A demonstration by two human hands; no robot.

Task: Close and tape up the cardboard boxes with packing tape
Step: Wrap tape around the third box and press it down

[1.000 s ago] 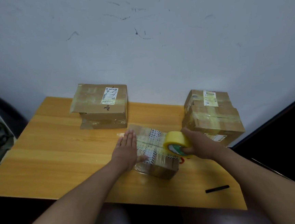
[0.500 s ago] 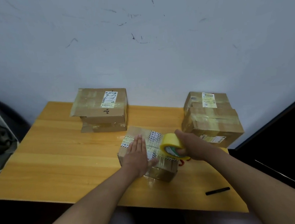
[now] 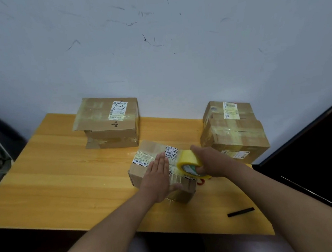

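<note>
A small cardboard box (image 3: 143, 150) with striped printed tape lies in the middle of the wooden table (image 3: 65, 181). My left hand (image 3: 157, 176) rests flat on its top, fingers straight and together. My right hand (image 3: 210, 162) grips a yellow roll of packing tape (image 3: 188, 160) at the box's right edge, fingers curled through its core. A clear strip of tape lies across the box top between the roll and my left hand.
A larger taped box (image 3: 108, 120) stands at the back left against the wall. A stack of taped boxes (image 3: 233, 130) stands at the back right. A black pen-like stick (image 3: 241, 212) lies near the front right edge. Something red (image 3: 201, 182) peeks out beside the small box.
My left hand has slid rightward across the box top toward the roll. The tape roll and my right hand have stayed at the right edge, shifting slightly.
</note>
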